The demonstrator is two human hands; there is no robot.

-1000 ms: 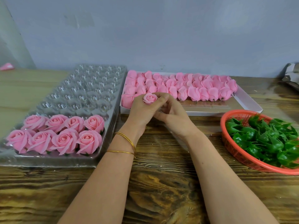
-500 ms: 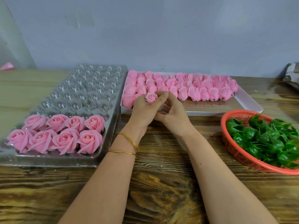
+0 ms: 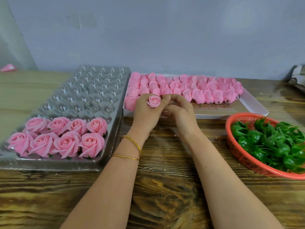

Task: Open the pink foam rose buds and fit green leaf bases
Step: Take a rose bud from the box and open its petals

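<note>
Wood grain, dark and streaky, runs across the surface (image 3: 165, 187) in the head view, and a plain grey-blue wall (image 3: 165, 30) closes the room behind it.

Both forearms reach in from the near edge and meet over the middle. The left grip (image 3: 146, 113) is curled round one pink rose bud (image 3: 153, 101), which sits upright on top of the fist with its petals partly spread. The right grip (image 3: 179, 113) is pressed against the left one, fingers curled in toward the bud; whether it pinches a petal or only rests there cannot be told. Two thin gold bangles (image 3: 132, 141) circle the left wrist.

Just beyond the two grips lies a shallow white box (image 3: 254, 103) packed with rows of closed buds (image 3: 206, 91) lying on their sides. Left of the left grip lies a clear plastic tray (image 3: 92, 90) with many round cups. Its two nearest rows hold eight opened roses (image 3: 66, 138), with bits of green showing under some. Right of the right grip, an orange basket (image 3: 239, 156) holds a heap of green leaf bases (image 3: 272, 142).

Far off to the left, by the wall, lies a small pink object (image 3: 8, 67). At the far right edge a grey object (image 3: 297, 76) is cut off by the frame.
</note>
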